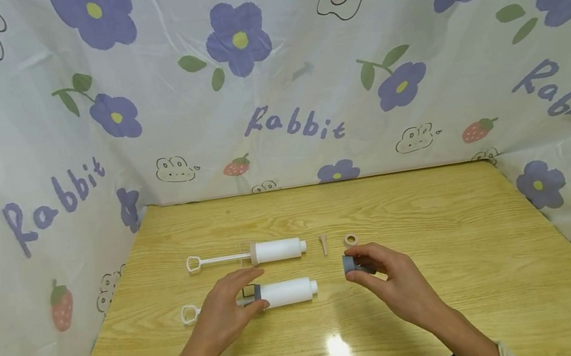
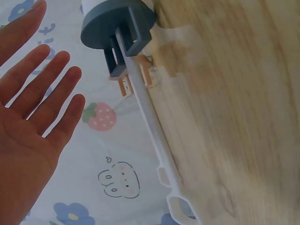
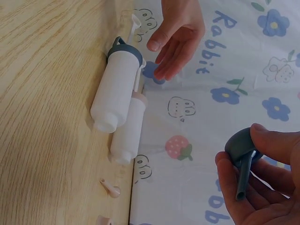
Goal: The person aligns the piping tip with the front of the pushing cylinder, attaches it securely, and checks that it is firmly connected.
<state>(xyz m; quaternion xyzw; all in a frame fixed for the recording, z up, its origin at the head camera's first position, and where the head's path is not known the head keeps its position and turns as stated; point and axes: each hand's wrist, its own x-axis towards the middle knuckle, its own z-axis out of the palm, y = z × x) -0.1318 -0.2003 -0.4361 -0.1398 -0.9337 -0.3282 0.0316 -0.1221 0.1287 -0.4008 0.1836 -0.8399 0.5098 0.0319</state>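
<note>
My right hand [image 1: 388, 270] pinches a dark grey-green cap [image 3: 240, 144] between thumb and fingers. A thin nozzle [image 3: 243, 180] of the same colour sits in that hand too; whether it is joined to the cap, I cannot tell. My left hand [image 1: 227, 306] hovers at the collar end of the nearer white syringe [image 1: 287, 292], its fingers extended and apart from it in the left wrist view. This syringe has a dark collar [image 2: 117, 26] with finger loops and a white plunger rod [image 2: 147, 105] ending in a ring handle. It lies on its side.
Behind it lies a second white syringe [image 1: 278, 250] with a beige collar. To its right are a beige nozzle [image 1: 324, 245] and a beige ring cap [image 1: 350, 240]. Patterned cloth [image 1: 304, 156] hangs along the back and sides of the wooden table [image 1: 433, 199].
</note>
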